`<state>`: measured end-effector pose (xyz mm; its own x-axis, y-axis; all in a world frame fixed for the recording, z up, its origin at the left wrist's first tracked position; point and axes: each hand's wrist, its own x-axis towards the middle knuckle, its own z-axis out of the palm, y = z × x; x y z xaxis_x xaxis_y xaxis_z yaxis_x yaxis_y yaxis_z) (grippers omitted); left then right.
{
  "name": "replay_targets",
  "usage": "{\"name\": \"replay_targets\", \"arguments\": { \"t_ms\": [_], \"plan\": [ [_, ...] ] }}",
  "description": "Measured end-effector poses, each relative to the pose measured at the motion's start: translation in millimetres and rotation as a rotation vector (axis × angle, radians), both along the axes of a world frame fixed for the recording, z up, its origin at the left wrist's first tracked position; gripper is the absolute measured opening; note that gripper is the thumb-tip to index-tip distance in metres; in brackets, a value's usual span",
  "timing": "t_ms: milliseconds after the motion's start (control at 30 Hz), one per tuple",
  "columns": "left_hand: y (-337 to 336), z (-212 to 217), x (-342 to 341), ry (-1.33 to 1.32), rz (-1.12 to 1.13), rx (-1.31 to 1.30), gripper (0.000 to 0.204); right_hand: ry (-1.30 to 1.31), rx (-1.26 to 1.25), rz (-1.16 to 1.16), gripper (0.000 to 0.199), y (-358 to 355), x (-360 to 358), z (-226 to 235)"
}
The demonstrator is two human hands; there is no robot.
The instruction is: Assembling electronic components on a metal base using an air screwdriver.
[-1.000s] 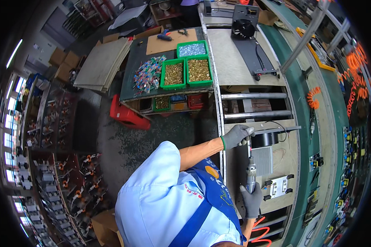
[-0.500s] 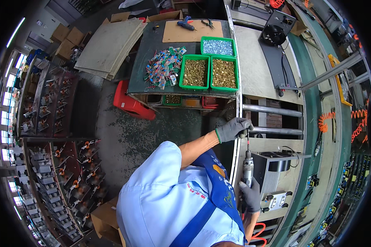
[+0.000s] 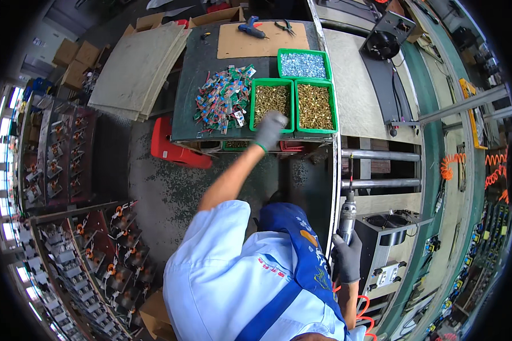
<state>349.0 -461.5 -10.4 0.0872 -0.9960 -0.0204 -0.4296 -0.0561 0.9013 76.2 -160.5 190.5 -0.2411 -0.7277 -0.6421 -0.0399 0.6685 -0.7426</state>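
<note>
- Our two hands work well apart: the gloved left hand (image 3: 269, 129) is out over the worktop (image 3: 185, 108), while the gloved right hand (image 3: 347, 258) is wrapped round a silver power screwdriver (image 3: 347, 213).
- We see the left hand at the near side of the left green tray (image 3: 252, 108), which is heaped with small brass-coloured parts — motion blurs the glove, so we cannot tell whether its fingers are pinched together or spread, or whether they touch the parts.
- The screwdriver is in our right hand, beside the raised edge of the line, with its slim bit aimed away from us, above the metal rollers (image 3: 381, 183) as we look down.
- Just to the right of that hand we have a grey metal unit (image 3: 371, 247), a black round fan (image 3: 385, 220) at its far end and a white plate (image 3: 387, 276) with black knobs near us.
- Beside the left tray sits a right green tray (image 3: 334, 108) of similar brass-coloured parts; behind the pair, a third green tray (image 3: 329, 65) holds bluish-silver pieces.
- Left of the trays we have a loose pile of small wired circuit boards (image 3: 224, 98).
- Farther back, a blue glue gun (image 3: 251, 28) and dark pliers (image 3: 285, 27) lie on a brown sheet (image 3: 230, 44) — both well clear of our hands.
</note>
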Motion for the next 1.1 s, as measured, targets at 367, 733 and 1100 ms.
{"name": "replay_targets", "arguments": {
  "t_ms": [367, 733, 1100],
  "plan": [
    [-127.4, -58.4, 228.7, -1.081, 0.116, 0.344, 0.031, 0.089, 0.012, -0.192, 0.03, 33.7, -14.0, 6.6],
    [-78.7, 77.9, 24.1, -0.011, -0.36, 0.227, 0.017, 0.111, -0.042, -0.384, 0.044, 110.6, -61.6, 4.6],
    [196.6, 165.8, -367.8, 0.59, -1.113, 0.399, 0.056, 0.332, -0.151, -0.51, 0.053, 252.7, -130.4, 0.2]
  ]
}}
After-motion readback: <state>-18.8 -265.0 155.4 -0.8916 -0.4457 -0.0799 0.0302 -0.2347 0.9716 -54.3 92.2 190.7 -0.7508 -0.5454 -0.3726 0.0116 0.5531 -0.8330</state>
